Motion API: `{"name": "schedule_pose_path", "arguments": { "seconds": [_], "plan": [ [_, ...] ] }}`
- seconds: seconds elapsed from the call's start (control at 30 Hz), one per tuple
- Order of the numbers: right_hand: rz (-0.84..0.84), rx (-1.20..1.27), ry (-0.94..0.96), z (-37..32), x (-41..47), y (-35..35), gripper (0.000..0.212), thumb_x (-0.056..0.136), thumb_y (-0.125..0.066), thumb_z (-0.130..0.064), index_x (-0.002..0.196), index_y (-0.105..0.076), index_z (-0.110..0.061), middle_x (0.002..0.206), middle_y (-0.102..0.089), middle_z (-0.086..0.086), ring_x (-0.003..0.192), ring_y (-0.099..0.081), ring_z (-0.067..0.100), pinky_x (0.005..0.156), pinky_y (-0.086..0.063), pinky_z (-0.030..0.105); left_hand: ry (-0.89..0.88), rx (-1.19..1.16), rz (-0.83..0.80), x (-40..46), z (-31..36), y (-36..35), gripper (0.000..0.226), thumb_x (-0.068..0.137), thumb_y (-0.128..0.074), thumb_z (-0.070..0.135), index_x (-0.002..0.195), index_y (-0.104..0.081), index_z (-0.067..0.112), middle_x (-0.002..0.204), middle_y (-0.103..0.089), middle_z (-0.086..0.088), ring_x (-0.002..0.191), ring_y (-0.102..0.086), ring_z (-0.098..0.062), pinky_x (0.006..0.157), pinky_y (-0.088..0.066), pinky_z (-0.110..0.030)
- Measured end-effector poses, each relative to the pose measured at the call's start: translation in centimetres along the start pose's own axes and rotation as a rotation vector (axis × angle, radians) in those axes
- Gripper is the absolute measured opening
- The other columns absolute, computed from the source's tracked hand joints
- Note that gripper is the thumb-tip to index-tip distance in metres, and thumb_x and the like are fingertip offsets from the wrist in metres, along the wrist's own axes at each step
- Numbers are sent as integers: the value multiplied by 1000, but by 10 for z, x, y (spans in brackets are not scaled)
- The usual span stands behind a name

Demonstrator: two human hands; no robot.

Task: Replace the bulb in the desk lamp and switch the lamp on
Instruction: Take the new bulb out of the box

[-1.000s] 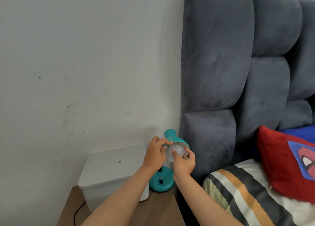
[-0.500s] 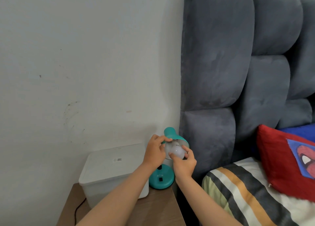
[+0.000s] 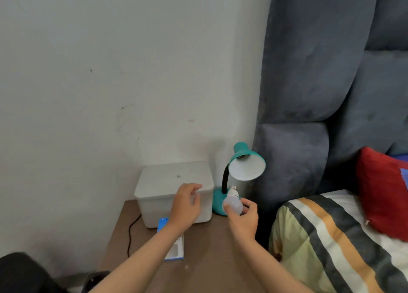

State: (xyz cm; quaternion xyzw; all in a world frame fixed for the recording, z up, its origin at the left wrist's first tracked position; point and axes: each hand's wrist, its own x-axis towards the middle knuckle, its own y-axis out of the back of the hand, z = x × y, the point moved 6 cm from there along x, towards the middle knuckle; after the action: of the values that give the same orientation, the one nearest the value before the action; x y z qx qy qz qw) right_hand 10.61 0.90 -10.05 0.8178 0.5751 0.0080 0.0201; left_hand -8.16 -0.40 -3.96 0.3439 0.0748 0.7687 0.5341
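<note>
Bulb now out of lamp shade, in right hand grip before lamp base | left hand off shade, grip loose, empty | white box, blue carton left of lamp on counter.

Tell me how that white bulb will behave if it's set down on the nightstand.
The bulb in the right hand is round and smooth, so it would probably roll on the flat nightstand. It looks light, pinched by fingertips alone. Likely fragile if dropped.

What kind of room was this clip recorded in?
Most likely a bedroom: a padded grey headboard stands against the wall, a striped blanket and a red pillow lie on the bed, and a teal desk lamp stands on a wooden bedside table.
</note>
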Motion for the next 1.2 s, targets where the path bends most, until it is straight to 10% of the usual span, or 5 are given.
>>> {"name": "schedule_pose_path", "arguments": {
  "seconds": [0.3,0.6,0.83,0.97,1.2],
  "plan": [
    [-93,-206,-195,55,-61,-52,48,72,-78,-30,110,-55,-14,113,-62,8,94,-59,25,78,-44,29,200,389,27,-75,-73,42,48,77,-64,39,119,-52,21,117,-47,-2,112,-44,-23,91,-42,-38],
    [-198,-376,-305,84,-81,-84,39,73,-74,-35,101,-54,-17,112,-62,12,92,-59,27,80,-51,36,374,133,-10,-84,-106,41,48,81,-67,33,121,-49,15,115,-51,-5,111,-49,-22,84,-39,-25],
    [-200,-610,-46,61,-75,-89,55,81,-66,-35,129,-48,-15,133,-45,11,125,-41,29,97,-40,37,400,86,36,-84,-114,43,41,77,-71,33,110,-55,15,103,-52,0,98,-52,-16,76,-40,-23],
    [-267,-468,268,38,-77,-96,34,85,-63,-20,117,-58,-15,119,-57,3,114,-47,19,89,-39,24,388,61,71,-87,-116,46,42,78,-72,30,113,-54,15,105,-53,3,98,-51,-12,77,-41,-22],
    [-510,-452,238,38,-81,-120,34,83,-64,-21,116,-60,-17,113,-62,-3,103,-57,10,90,-49,27,364,13,95,-91,-122,49,40,75,-74,35,108,-54,23,106,-59,5,95,-56,-8,76,-50,-24]
  ]
}}
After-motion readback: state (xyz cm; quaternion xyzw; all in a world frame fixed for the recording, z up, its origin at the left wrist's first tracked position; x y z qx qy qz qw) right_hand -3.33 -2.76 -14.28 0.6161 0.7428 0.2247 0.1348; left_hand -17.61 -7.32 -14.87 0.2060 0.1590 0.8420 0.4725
